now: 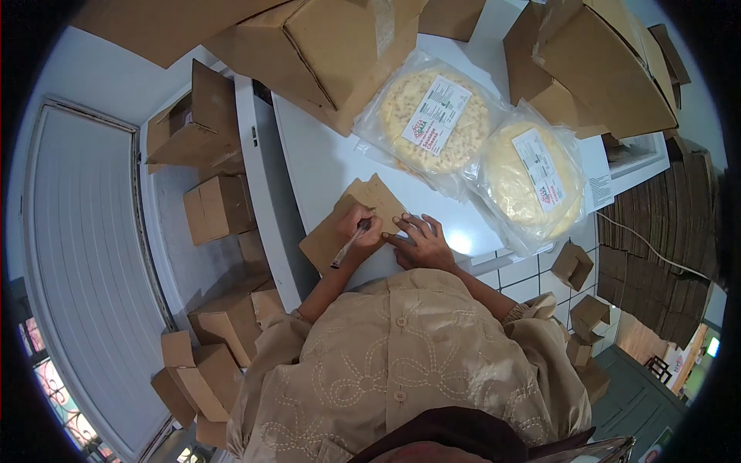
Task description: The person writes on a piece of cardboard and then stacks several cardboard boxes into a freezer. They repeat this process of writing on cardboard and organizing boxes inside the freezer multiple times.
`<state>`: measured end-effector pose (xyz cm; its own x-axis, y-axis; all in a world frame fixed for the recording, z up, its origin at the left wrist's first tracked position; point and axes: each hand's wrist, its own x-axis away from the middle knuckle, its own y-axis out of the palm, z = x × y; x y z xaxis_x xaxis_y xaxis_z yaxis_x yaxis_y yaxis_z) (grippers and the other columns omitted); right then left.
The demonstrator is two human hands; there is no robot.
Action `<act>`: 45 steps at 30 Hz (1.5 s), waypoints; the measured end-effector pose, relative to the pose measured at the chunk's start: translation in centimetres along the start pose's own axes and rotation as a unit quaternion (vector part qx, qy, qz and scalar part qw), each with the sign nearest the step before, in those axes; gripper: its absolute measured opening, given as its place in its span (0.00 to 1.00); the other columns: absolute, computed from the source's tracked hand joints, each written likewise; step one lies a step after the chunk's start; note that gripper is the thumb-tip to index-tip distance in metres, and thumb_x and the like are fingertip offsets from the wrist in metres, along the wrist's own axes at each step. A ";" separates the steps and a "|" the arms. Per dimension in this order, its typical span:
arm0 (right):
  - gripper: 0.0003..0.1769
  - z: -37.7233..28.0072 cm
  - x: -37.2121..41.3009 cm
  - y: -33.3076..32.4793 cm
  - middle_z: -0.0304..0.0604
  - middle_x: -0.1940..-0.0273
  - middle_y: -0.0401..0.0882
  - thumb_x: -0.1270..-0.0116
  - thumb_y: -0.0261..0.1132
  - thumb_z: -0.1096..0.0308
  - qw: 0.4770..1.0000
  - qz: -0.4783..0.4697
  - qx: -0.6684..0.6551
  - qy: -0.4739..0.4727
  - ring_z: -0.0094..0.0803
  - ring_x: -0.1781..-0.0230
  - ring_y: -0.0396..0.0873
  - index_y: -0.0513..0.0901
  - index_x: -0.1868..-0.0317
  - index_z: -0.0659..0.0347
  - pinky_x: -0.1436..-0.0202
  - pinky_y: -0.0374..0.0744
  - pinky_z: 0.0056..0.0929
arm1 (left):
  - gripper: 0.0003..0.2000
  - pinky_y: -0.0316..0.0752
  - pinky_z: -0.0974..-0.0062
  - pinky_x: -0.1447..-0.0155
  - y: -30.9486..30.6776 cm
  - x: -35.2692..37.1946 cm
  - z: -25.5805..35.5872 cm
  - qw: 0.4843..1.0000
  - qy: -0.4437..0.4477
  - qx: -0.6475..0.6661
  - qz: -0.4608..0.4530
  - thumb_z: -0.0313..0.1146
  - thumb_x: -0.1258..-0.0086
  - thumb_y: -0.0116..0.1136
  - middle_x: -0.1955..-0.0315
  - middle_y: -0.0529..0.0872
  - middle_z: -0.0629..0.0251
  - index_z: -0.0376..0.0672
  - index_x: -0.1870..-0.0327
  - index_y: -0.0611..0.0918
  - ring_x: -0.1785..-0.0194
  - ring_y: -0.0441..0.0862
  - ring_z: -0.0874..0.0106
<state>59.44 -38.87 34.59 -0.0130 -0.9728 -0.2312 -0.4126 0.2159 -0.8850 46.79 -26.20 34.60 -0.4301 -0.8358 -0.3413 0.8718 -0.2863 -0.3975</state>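
Observation:
My left hand (361, 229) is closed around a clear-barrelled pen (344, 251), whose upper end points back toward me. It rests on a flat piece of brown cardboard (328, 241) lying on the white tabletop (309, 154). The pen's tip is hidden by the fingers. My right hand (423, 241) lies palm down with fingers spread, its fingertips at the cardboard's right edge. Beyond my hands are two flat, round pizzas in clear plastic bags: a speckled pizza (413, 116) labelled "Sausage Cheese" and a paler yellow pizza (532, 181) with a similar label.
A large cardboard box (324, 54) stands at the back left of the table, and another open box (594, 69) at the back right. Several small boxes (220, 208) line the left side. Stacked flattened cardboard (656, 239) stands at the right, near small open boxes (573, 266) on the floor.

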 end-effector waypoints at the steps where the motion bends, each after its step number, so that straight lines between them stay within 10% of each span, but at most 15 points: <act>1: 0.29 0.0 0.0 0.0 0.36 0.41 0.71 0.52 0.71 0.62 1.000 0.002 0.001 0.001 0.33 0.38 0.68 0.80 0.46 0.37 0.34 0.63 0.47 | 0.08 0.67 0.78 0.74 0.1 0.1 -0.2 1.000 0.000 0.001 0.000 0.19 0.47 0.60 0.83 0.73 0.66 0.40 0.74 0.73 0.79 0.71 0.78; 34: 0.24 0.6 0.2 0.8 0.39 0.36 0.68 0.47 0.67 0.62 0.999 -0.040 0.012 -0.007 0.39 0.34 0.63 0.81 0.46 0.42 0.32 0.58 0.51 | 0.07 0.69 0.69 0.78 0.0 0.6 -1.1 0.999 0.002 0.035 0.016 0.24 0.52 0.60 0.82 0.75 0.59 0.41 0.77 0.72 0.81 0.75 0.62; 45: 0.24 0.0 -0.2 0.4 0.39 0.40 0.71 0.47 0.66 0.63 1.000 -0.016 0.009 0.001 0.37 0.36 0.66 0.80 0.46 0.40 0.33 0.61 0.50 | 0.07 0.69 0.75 0.76 0.1 0.5 -1.9 0.997 0.034 0.070 -0.004 0.22 0.50 0.61 0.81 0.74 0.63 0.41 0.76 0.73 0.80 0.75 0.70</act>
<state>59.23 -38.60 34.29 -0.0021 -0.9796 -0.2011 -0.3959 0.1855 -0.8994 46.20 -25.79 32.81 -0.4485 -0.8006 -0.3972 0.8901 -0.3599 -0.2796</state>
